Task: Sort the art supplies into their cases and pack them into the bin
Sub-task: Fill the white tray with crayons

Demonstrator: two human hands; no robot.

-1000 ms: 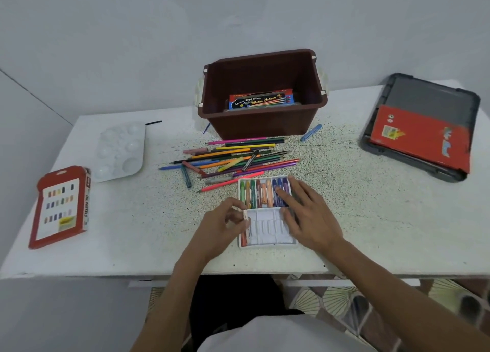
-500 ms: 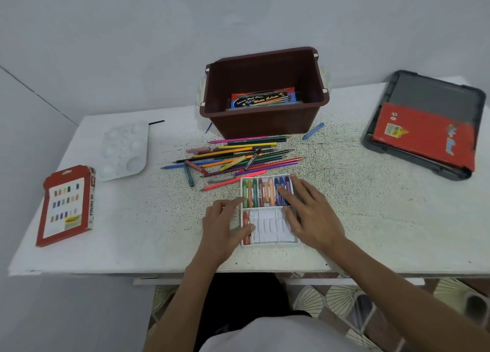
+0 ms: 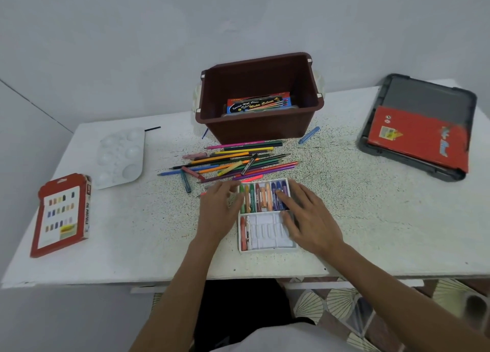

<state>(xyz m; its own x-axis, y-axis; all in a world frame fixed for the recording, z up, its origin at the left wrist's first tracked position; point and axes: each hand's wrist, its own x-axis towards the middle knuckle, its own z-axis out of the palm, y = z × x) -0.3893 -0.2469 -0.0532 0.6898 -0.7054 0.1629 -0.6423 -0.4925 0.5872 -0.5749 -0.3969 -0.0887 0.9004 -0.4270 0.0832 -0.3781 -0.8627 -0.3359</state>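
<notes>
While right hand (image 3: 310, 219), fingers spread, pressed the white plastic crayon tray (image 3: 267, 250), left hand (image 3: 220, 211) hung loose, prob. empty; tray seemed light, flimsy: lift by both sides.

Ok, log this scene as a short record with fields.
tray: far row lined with pastels, near row holds two at its left
left hand: open, at the tray's left edge
right hand: flat on the tray's right side
pencils: loose, between tray and bin
bin contents: a pencil box
pastel box: far left, apart from the tray
</notes>
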